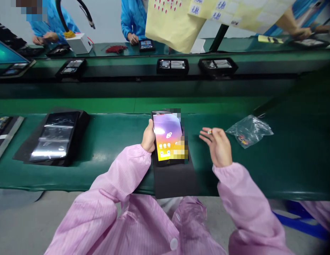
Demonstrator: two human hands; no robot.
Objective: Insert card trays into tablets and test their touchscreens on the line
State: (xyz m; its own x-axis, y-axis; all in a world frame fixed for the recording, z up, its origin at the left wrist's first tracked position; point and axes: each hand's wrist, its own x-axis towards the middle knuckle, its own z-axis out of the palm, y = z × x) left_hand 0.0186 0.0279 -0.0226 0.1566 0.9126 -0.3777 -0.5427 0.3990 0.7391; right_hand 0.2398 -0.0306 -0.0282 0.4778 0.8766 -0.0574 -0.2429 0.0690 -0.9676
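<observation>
The left hand (148, 137) grips a lit tablet (165, 129) by its left long side, the thumb lying up along the bezel and the fingers out of sight behind or under it. The tablet stands to the right of that palm, screen toward the wearer, home icons showing; its right part is blurred out by blocks. Its top end reaches the far edge of the green table (114, 131), about midway along, and its lower end is over a black mat (175, 180) that runs to the table's near edge. Whether the tablet rests on the mat or is lifted cannot be told.

The right hand (220, 148) is raised to the right of the tablet, apart from it. Thumb and forefinger are pinched together on a small white piece (210, 131) with a touch of red, too small to identify; the other fingers point out toward the tablet.

Right of this hand, near the far edge, lies a clear plastic bag (256, 129) with small red and yellow bits inside. Toward the table's left end, a glossy-screened tablet (57, 134) lies on a black tray (81, 131), between the far and near edges.
</observation>
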